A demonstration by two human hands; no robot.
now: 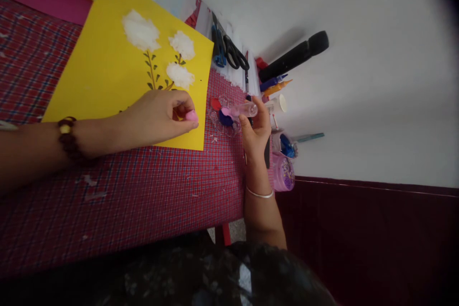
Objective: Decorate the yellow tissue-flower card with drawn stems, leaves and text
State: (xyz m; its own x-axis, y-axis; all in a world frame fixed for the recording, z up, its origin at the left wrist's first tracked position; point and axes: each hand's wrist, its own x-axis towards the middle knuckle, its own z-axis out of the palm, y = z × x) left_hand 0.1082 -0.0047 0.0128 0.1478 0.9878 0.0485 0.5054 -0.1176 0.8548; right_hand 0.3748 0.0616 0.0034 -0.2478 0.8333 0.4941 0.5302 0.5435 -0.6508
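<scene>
My left hand (172, 112) is closed in a pinch on a small pink wad (192, 116), above the lower right part of a yellow sheet (96, 62). White puffy blossoms (141, 31) with brown stems and dark leaves are on the sheet. In my right hand (256, 129) is a small clear tube (247, 109), lying sideways between thumb and fingers. Its left end is over a clear scalloped palette (234, 129) that holds red, pink and dark blue paint.
Scissors (234, 52) lie past the sheet's right edge. Along the wall stand a black bottle (294, 60), orange tube (278, 87), white cup (278, 103), tub with blue contents (285, 146) and bead jar (284, 173). Paper scraps dot the red checked cloth (179, 191).
</scene>
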